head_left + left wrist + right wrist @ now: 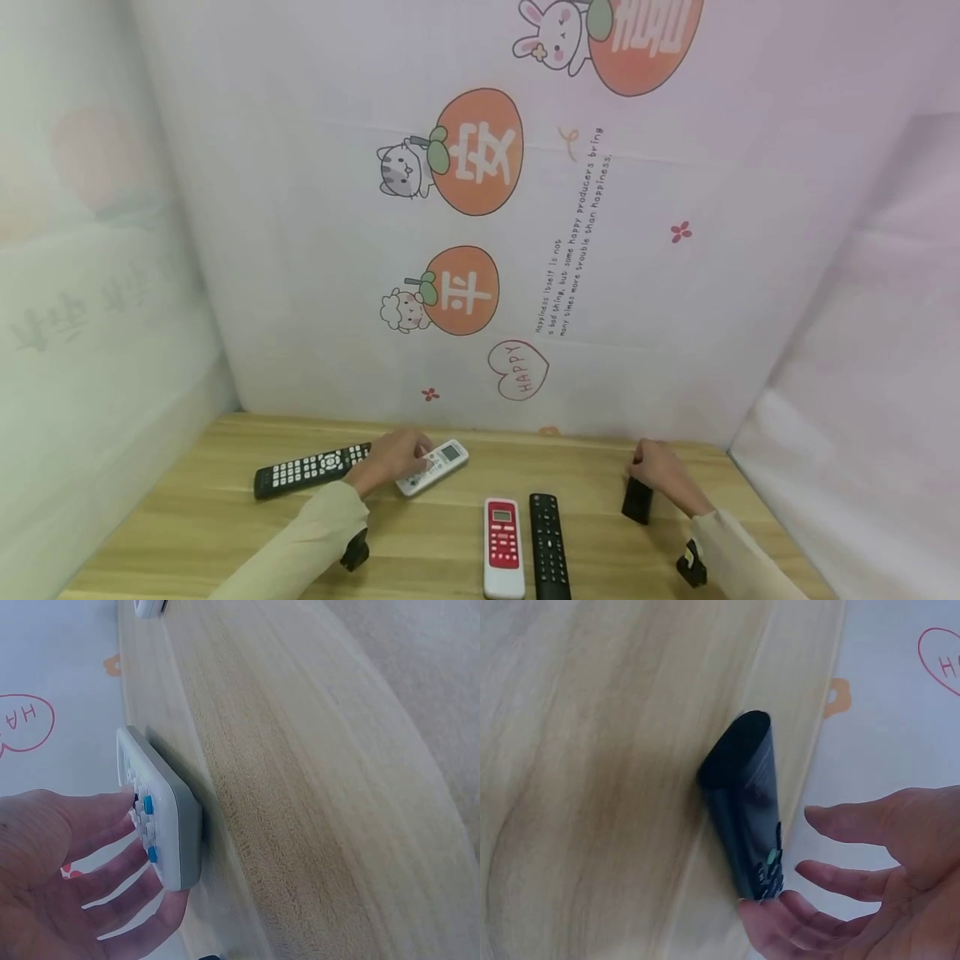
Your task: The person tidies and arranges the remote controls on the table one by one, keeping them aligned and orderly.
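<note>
My left hand [393,458] grips a white remote control [448,456] near the table's back edge. In the left wrist view the thumb lies on the button face of this remote [180,832], which has two blue buttons, and the other fingers reach round its far side. On the right, my right hand [663,471] is at the far end of a small black remote control [637,502]. The right wrist view shows fingertips touching that end of the black remote [744,776], while the thumb stands apart from it.
A long black remote with white buttons [300,473] lies left of the left hand, partly behind it. Between the hands lie a red-and-white remote [503,550] and another black remote [550,546]. A printed white cloth [337,250] rises behind the wooden table [420,558] and along both sides.
</note>
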The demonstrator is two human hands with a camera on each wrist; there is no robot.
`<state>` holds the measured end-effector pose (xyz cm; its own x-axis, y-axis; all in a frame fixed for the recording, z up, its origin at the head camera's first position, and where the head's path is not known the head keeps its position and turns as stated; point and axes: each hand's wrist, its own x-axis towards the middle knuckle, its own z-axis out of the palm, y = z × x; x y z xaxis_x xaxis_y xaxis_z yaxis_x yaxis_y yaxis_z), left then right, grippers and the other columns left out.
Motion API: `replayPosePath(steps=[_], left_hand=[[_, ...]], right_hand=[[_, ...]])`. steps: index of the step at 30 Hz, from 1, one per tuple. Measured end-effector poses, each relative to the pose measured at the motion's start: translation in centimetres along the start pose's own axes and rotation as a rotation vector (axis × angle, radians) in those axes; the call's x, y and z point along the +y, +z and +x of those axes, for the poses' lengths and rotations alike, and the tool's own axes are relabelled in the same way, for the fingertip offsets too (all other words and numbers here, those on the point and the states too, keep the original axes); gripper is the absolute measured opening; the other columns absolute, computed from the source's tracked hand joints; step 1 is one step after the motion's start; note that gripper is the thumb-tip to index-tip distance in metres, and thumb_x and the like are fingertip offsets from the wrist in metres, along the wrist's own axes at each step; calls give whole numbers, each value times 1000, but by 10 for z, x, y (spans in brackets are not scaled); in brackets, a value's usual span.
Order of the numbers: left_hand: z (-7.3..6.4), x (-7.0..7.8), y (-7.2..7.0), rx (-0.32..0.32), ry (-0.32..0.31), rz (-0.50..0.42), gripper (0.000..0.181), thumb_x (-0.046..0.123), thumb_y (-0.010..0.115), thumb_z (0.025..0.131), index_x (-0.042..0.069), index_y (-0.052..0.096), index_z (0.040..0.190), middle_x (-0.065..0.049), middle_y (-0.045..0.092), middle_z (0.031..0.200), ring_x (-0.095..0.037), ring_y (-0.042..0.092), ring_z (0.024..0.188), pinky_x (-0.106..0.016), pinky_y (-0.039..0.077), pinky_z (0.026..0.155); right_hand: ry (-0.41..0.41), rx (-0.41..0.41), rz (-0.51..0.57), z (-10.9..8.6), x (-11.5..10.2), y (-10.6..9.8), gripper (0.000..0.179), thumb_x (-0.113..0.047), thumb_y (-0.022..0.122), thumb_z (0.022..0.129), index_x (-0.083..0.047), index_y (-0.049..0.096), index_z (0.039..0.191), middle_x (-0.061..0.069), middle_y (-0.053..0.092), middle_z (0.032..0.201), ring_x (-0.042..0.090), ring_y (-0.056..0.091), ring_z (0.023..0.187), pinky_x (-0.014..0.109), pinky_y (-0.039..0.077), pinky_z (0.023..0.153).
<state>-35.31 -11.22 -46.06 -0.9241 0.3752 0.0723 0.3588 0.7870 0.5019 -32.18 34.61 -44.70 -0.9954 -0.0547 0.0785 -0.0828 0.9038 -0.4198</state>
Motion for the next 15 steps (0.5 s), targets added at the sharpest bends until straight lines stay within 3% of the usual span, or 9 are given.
replayPosePath(steps=[2,4,6,10,15], left_hand=[[-1,0,1,-2,-1,-2,32,12,78,90,2,75,121,-17,76,107,-26,70,90,-47,60,82],[-1,1,2,-2,0,-1,32,12,78,90,2,75,120,-17,76,107,-26,70,90,-47,60,82],[-1,1,1,-6,-8,-3,33,12,78,90,3,75,121,-17,76,107,-26,70,90,-46,60,82],[-1,2,0,-9,-18,-4,33,13,77,91,4,74,122,-17,76,109,-25,70,90,-46,60,82],[-1,3,1,-1,-10,0,31,12,77,91,3,75,121,-16,76,108,-25,71,90,-46,60,82]], right_hand=[[22,-1,9,0,5,3,27,-5,70,89,-5,45,77,3,43,67,13,38,56,26,34,51],[22,7,21,1,8,5,25,-5,75,87,5,53,89,14,55,77,18,48,61,30,42,53],[31,19,31,3,11,5,33,-5,79,84,12,54,96,24,61,86,22,55,64,33,50,54],[67,23,55,6,15,5,45,-6,83,82,19,51,101,28,59,88,26,59,68,37,57,57],[108,-12,132,8,18,5,68,-3,81,85,27,36,126,45,55,106,28,62,65,39,59,54]])
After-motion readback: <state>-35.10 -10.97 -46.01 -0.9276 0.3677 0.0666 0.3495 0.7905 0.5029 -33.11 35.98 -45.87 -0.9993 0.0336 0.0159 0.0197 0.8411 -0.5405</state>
